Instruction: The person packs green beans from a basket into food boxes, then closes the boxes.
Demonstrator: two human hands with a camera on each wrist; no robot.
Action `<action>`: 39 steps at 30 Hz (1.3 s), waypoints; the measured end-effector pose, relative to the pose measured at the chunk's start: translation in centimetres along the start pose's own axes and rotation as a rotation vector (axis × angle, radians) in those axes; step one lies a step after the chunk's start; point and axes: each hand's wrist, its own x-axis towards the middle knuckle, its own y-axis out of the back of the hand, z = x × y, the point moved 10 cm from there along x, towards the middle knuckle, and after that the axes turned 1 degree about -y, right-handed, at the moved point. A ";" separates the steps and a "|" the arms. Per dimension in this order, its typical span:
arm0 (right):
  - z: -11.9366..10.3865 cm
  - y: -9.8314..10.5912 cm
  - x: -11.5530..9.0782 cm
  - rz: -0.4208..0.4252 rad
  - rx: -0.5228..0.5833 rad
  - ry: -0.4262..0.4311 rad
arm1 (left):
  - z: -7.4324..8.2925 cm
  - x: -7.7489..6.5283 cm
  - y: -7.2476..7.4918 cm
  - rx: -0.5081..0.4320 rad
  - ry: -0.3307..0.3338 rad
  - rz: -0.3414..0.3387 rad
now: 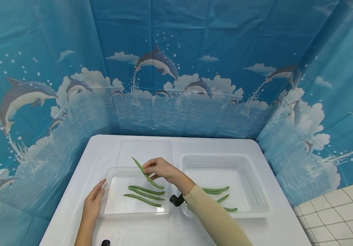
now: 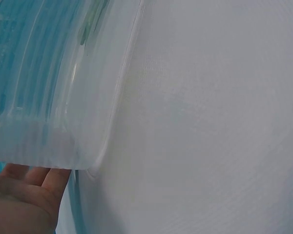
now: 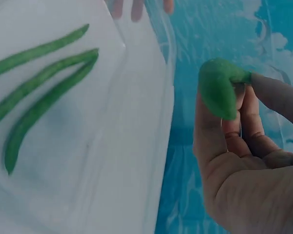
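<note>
Between thumb and fingers, my right hand (image 1: 161,169) pinches a green bean (image 1: 138,166) above a clear plastic container (image 1: 106,201). Close up in the right wrist view, the held bean (image 3: 217,90) points toward the camera. Three green beans (image 1: 142,200) lie side by side on the container's floor. At the container's left side is my left hand (image 1: 92,202), its fingers extended along the outer wall. The left wrist view shows those fingers partly behind the container's corner (image 2: 83,151); whether they press on it, I cannot tell.
Right of the container stands a white perforated basket (image 1: 258,186) with several green beans (image 1: 221,189), partly hidden by my right sleeve (image 1: 216,215). A flat, clear plastic sheet or lid (image 1: 145,152) lies behind the container on the white table (image 1: 195,232). Dolphin-print curtains (image 1: 182,112) surround the table.
</note>
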 end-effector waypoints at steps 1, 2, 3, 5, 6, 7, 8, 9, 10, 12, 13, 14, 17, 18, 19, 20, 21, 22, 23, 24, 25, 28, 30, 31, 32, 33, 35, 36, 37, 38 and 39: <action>0.1 -0.7 0.3 -0.007 -0.010 -0.002 | 0.0 0.0 0.0 0.003 0.001 0.002; 0.2 -1.3 0.6 -0.016 -0.022 -0.004 | 0.0 0.0 0.0 0.006 0.001 0.000; 0.3 -1.9 0.8 -0.024 -0.037 -0.007 | 0.0 -0.1 0.0 0.009 -0.001 0.000; 0.5 -3.0 1.2 -0.038 -0.074 -0.012 | 0.1 -0.1 0.0 0.012 -0.006 -0.002; 0.6 -3.4 1.4 -0.045 -0.093 -0.014 | 0.2 -0.1 0.0 0.010 -0.009 -0.004; 0.8 -3.8 1.5 -0.051 -0.113 -0.017 | 0.2 -0.1 0.0 0.007 -0.012 -0.006; 0.9 -4.2 1.7 -0.058 -0.134 -0.022 | 0.3 -0.1 0.0 0.005 -0.014 -0.011; 1.0 -4.5 1.8 -0.064 -0.154 -0.026 | 0.3 -0.1 0.0 0.001 -0.015 -0.013; 1.2 -4.8 1.9 -0.068 -0.172 -0.033 | 0.3 -0.1 0.0 -0.002 -0.015 -0.018; 1.6 -5.2 2.1 -0.072 -0.211 -0.049 | 0.3 0.0 0.0 -0.010 -0.013 -0.027; 1.8 -5.4 2.1 -0.069 -0.235 -0.058 | 0.3 0.0 0.0 -0.009 -0.010 -0.029; 2.0 -5.6 2.2 -0.066 -0.259 -0.067 | 0.3 -0.1 0.0 -0.009 -0.007 -0.032; 2.4 -5.9 2.2 -0.046 -0.345 -0.090 | 0.2 -0.1 -0.1 -0.011 0.000 -0.036; 2.5 -6.0 2.2 -0.038 -0.377 -0.095 | 0.3 -0.1 -0.1 -0.007 0.002 -0.036; 2.6 -6.1 2.3 -0.029 -0.407 -0.103 | 0.3 -0.1 0.0 -0.009 0.001 -0.034; 2.7 -6.2 2.3 -0.023 -0.432 -0.107 | 0.3 -0.2 0.0 -0.011 0.000 -0.034; 2.8 -6.2 2.3 -0.016 -0.456 -0.113 | 0.3 -0.2 0.0 -0.013 -0.001 -0.033; 2.9 -6.3 2.3 -0.010 -0.479 -0.119 | 0.3 -0.2 0.0 -0.013 -0.003 -0.032; 3.1 -6.3 2.3 -0.008 -0.499 -0.123 | 0.4 -0.2 0.0 -0.013 -0.005 -0.029; 3.2 -6.4 2.3 -0.005 -0.514 -0.128 | 0.4 -0.2 0.0 -0.014 -0.006 -0.028; 3.3 -6.4 2.3 -0.003 -0.527 -0.130 | 0.4 -0.2 0.0 -0.014 -0.006 -0.028; 3.5 -6.7 2.3 0.002 -0.583 -0.127 | 0.5 -0.1 0.0 -0.013 -0.005 -0.029; 3.6 -6.8 2.3 0.010 -0.632 -0.120 | 0.4 -0.1 0.0 -0.007 -0.005 -0.027; 3.7 -6.8 2.3 0.015 -0.655 -0.119 | 0.4 -0.1 0.0 -0.006 -0.007 -0.025; 3.8 -6.8 2.3 0.020 -0.678 -0.120 | 0.4 -0.1 -0.1 -0.004 -0.007 -0.024; 4.0 -6.9 2.2 0.020 -0.699 -0.124 | 0.4 -0.2 -0.1 -0.002 -0.007 -0.022; 4.3 -7.0 2.2 0.017 -0.726 -0.127 | 0.5 -0.3 -0.1 0.000 -0.008 -0.018; 4.4 -7.0 2.2 0.015 -0.735 -0.128 | 0.5 -0.3 0.0 -0.001 -0.008 -0.018; 4.4 -7.1 2.2 0.013 -0.744 -0.130 | 0.5 -0.3 0.0 0.000 -0.008 -0.016; 4.4 -7.1 2.2 0.012 -0.754 -0.125 | 0.5 -0.4 0.0 0.001 -0.007 -0.015; 4.4 -7.1 2.2 0.011 -0.765 -0.120 | 0.5 -0.4 0.0 0.002 -0.008 -0.012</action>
